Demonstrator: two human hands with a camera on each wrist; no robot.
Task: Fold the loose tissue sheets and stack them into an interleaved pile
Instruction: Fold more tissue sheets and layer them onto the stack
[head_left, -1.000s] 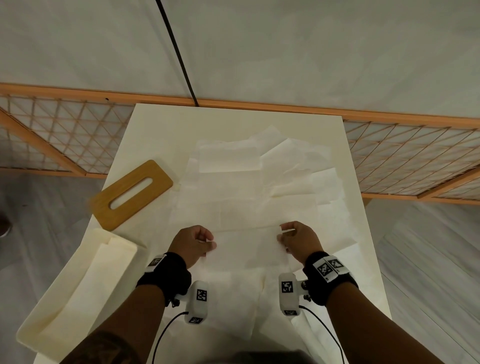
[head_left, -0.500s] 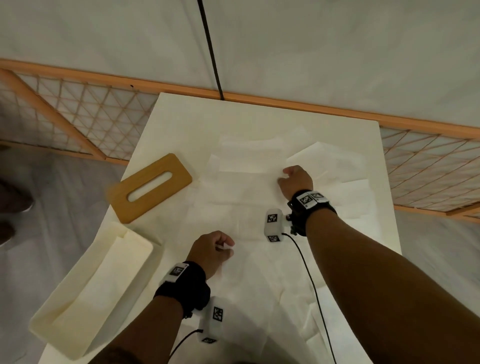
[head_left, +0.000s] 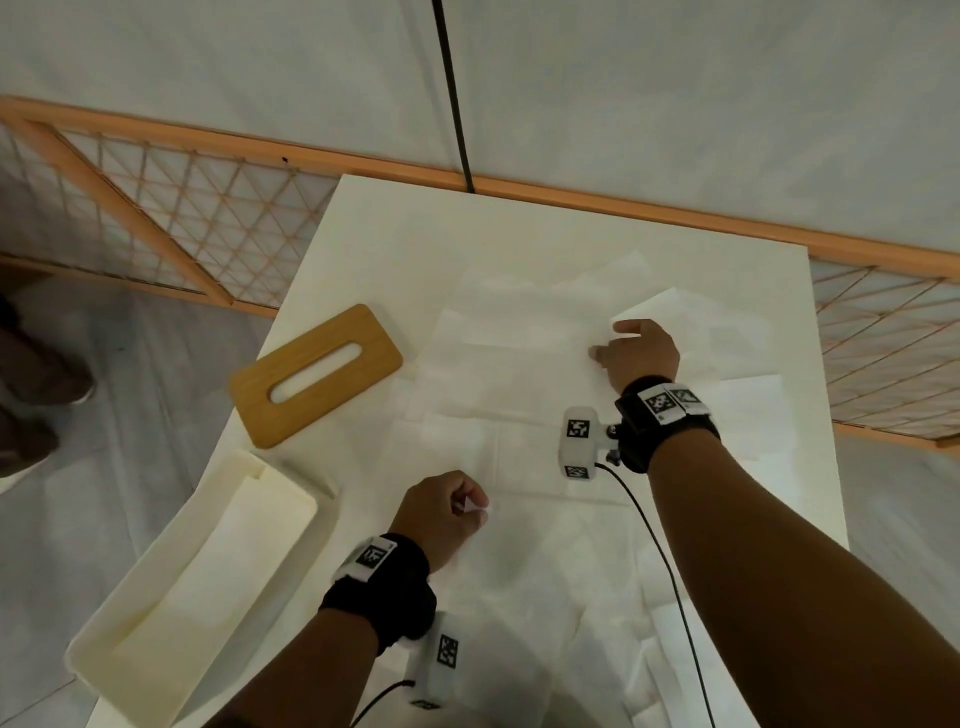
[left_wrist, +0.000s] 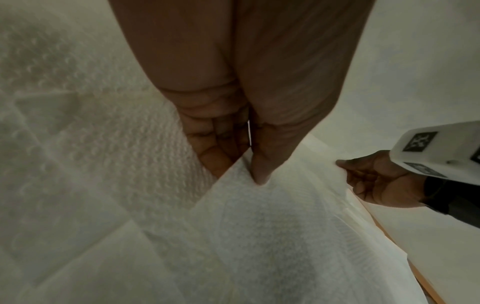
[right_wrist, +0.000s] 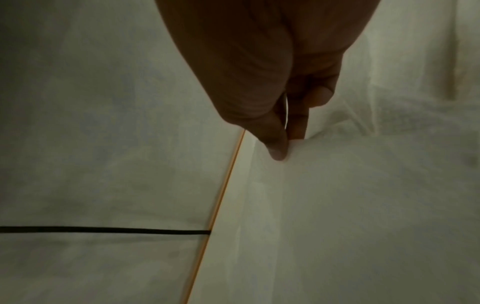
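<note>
Right hand (head_left: 643, 349) had advanced slightly since the earlier frame; wrist views showed both it and the left hand (head_left: 441, 512) pinching one tissue sheet (left_wrist: 272, 236).

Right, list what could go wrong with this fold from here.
1. Both hands pinch one tissue sheet: left hand at a near corner, right hand far across the table. The thin sheet, stretched between them, might tear.
2. The sheet lies over other loose tissue sheets, so neighbours may drag along or crumple.
3. The right wrist's cable trails across the tissues and could snag or shift them.
</note>
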